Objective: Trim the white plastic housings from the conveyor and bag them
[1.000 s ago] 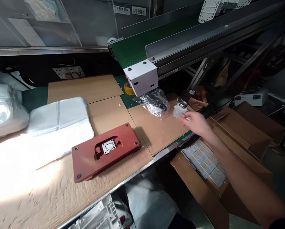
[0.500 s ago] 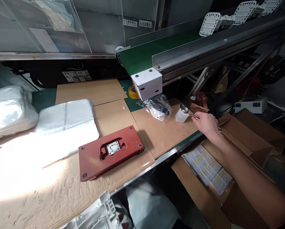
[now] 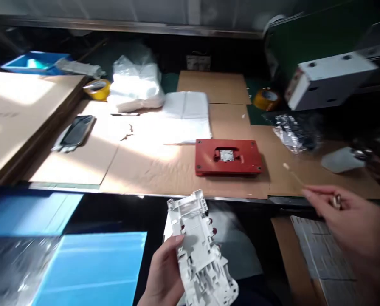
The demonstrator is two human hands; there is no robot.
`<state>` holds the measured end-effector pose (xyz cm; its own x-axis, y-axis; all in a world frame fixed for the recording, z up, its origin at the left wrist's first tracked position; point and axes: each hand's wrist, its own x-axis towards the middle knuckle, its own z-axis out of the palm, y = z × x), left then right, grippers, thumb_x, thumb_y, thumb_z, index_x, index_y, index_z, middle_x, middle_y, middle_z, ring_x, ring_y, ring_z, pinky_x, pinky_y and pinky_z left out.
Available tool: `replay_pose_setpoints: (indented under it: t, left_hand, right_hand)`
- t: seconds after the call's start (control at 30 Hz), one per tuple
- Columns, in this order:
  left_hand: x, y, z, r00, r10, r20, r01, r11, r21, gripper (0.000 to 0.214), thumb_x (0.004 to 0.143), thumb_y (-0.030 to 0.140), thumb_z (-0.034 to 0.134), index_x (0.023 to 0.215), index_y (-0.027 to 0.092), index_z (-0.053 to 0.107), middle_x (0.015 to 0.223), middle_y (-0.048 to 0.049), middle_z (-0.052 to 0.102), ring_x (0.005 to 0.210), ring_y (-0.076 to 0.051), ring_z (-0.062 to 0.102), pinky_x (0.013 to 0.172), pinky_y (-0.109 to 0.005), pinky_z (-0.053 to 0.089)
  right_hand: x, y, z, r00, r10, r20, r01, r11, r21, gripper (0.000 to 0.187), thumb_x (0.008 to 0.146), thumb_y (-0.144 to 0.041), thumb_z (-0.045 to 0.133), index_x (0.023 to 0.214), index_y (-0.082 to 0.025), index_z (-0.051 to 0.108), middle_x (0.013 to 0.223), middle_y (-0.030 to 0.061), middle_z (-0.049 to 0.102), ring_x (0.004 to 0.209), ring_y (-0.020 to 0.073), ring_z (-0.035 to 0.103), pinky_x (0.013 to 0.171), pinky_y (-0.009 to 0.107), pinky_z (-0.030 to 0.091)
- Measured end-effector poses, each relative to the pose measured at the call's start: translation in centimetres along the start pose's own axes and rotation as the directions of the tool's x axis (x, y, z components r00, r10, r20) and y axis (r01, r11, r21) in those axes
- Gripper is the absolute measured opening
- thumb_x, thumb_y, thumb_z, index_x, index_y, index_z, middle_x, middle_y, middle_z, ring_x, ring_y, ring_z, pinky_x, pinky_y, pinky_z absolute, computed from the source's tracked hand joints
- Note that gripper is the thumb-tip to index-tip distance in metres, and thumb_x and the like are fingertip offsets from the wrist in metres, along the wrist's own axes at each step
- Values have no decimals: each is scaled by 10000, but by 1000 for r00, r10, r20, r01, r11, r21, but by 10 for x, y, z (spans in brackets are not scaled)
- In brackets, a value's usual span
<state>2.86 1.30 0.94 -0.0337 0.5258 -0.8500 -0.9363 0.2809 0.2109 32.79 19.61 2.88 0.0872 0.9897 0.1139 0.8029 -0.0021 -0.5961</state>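
Note:
My left hand (image 3: 161, 276) grips a white moulded plastic part (image 3: 198, 250) at the bottom middle of the view, its fingers along the part's ribbed edge. My right hand (image 3: 345, 216) pinches a thin applicator stick (image 3: 294, 175) with a pale tip and a metal collar near my fingers. A small white bottle (image 3: 341, 160) lies blurred at the right edge of the bench, beyond my right hand and apart from it. A red fixture plate (image 3: 228, 157) with a metal insert sits on the cardboard-covered bench (image 3: 164, 170).
A white wrapped pack (image 3: 186, 119), a crumpled plastic bag (image 3: 291, 134) and yellow tape rolls (image 3: 266, 98) stand on the bench. A white bracket (image 3: 330, 80) overhangs at right. Below lie a box of labelled packets (image 3: 320, 250) and a blue sheet (image 3: 81, 267).
The view has swung left and the scene looks blurred. My right hand has moved away from the bottle with the stick in it. My left hand has come into view holding the white part.

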Motion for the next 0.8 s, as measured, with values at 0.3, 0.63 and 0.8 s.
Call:
replay_pose_setpoints:
  t: [0.3,0.63,0.8]
  left_hand:
    - [-9,-19,-28,994,95,61,-95,995,-4,546,755,208,733,1291,168,631,946,-97,777,841,-272,729,802,-390,563]
    - [-9,-31,-23,957,280,75,-290,932,217,464,736,269,784,1180,172,688,1113,-123,746,1100,-357,658,908,-400,503]
    - [-6,-28,-22,948,308,74,-317,910,268,476,719,278,790,1174,175,694,1143,-123,736,1116,-361,645,901,-387,488]
  right_hand:
    - [-102,-93,72,815,-346,466,165,908,385,193,893,-404,651,875,-249,765,524,-47,483,443,107,439,430,230,381]
    - [-107,-100,82,793,-338,507,158,918,364,201,920,-373,608,862,-241,749,584,-12,647,489,137,576,493,233,455]
    - [-105,-98,80,789,-264,555,45,925,377,188,908,-383,629,851,-247,747,641,-14,686,524,135,596,483,216,448]
